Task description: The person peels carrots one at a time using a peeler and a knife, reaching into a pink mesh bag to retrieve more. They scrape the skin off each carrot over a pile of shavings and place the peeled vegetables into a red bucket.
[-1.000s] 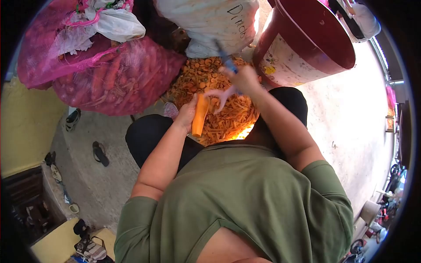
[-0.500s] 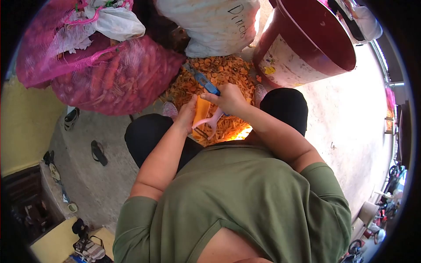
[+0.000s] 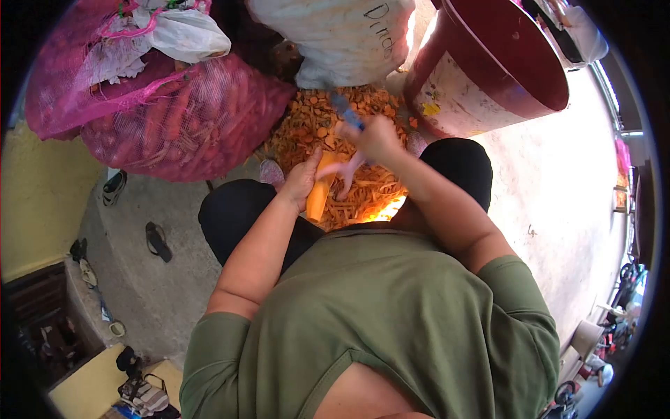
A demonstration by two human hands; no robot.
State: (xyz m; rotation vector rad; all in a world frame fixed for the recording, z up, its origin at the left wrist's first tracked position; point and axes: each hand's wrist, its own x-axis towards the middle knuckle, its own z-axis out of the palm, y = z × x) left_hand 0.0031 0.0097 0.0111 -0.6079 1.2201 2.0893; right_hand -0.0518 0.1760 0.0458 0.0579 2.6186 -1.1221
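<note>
My left hand [image 3: 303,180] is closed around a peeled orange carrot [image 3: 319,192], which hangs between my knees with its lower end free. My right hand [image 3: 377,138] grips a pink peeler [image 3: 347,172] together with a blue-handled knife [image 3: 347,112]; both are blurred by motion. The peeler's forked head is beside the carrot, and whether they touch is unclear. Below the hands lies a heap of orange peelings and cut pieces [image 3: 317,115].
A pink mesh sack of carrots [image 3: 188,126] lies at the upper left. A white sack [image 3: 342,42] stands beyond the heap, with a large dark red tub [image 3: 460,94] to its right. A sandal [image 3: 158,242] rests on the floor at left.
My right hand has moved up and slightly right with the knife and peeler. The peeler has shifted away from the lower part of the carrot, exposing more of it.
</note>
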